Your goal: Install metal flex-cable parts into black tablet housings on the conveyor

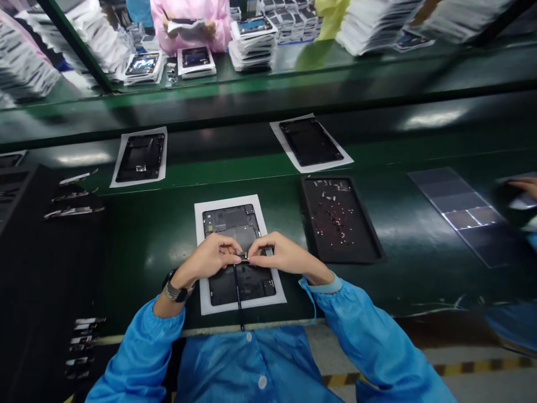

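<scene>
My left hand point(218, 256) and my right hand point(279, 254) meet over a black tablet back housing point(239, 288), which lies on a white sheet point(208, 305). Between their fingertips they pinch a small circuit board point(242, 256) with tiny bright parts on it, one hand at each end. My fingers partly cover the board and the middle of the housing. A thin dark rod or strip point(238, 294) runs from below the board toward my body; its kind is unclear.
A black tray point(371, 252) with small parts and red wires stands to the right. Two more tablet housings point(140, 159) point(310, 143) lie on paper farther back. Clear plastic sheets point(448, 190) lie at right, near another person's hand point(526, 184). Stacks point(251, 53) stand behind.
</scene>
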### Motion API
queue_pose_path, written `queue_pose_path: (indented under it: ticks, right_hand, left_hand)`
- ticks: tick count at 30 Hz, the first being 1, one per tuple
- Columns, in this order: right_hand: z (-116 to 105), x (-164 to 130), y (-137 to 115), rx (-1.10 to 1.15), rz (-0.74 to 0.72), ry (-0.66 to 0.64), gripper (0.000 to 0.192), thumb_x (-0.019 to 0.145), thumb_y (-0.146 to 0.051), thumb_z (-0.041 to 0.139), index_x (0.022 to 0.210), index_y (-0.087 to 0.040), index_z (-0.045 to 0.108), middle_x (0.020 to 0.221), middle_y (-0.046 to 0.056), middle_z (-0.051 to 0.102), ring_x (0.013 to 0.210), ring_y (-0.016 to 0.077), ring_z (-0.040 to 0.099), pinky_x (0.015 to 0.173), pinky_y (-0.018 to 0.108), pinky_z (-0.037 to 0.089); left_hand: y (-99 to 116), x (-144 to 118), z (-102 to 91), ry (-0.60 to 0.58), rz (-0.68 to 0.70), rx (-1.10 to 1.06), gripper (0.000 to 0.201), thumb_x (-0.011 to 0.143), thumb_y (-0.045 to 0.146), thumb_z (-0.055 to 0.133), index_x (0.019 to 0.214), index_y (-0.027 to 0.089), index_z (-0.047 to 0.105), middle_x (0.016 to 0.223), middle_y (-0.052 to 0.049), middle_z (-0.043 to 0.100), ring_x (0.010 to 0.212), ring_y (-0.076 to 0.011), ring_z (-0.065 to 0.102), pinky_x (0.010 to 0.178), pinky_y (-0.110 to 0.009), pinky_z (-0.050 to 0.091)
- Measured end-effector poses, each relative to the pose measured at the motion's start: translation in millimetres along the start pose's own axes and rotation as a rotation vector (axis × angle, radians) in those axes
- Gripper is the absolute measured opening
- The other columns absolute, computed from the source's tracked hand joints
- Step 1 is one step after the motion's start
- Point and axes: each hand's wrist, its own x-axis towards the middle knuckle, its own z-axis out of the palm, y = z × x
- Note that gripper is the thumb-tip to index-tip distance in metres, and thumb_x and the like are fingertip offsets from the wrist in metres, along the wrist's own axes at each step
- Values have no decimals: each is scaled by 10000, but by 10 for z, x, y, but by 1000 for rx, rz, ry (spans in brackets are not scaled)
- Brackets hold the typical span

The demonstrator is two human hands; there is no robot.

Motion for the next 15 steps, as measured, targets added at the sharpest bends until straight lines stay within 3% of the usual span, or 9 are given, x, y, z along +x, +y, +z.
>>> queue_pose_path:
  ticks: [15]
  right_hand:
    - [49, 6, -17, -71, 10, -47, 103, 780, -148, 651, 718, -152, 733, 703, 17, 736, 674, 144, 663, 688, 239, 484]
  left_hand:
    - [38, -12, -2, -41, -5, 136, 59, 723, 130, 722, 778, 122, 741, 543, 25, 583, 546, -107, 516, 576, -221, 403]
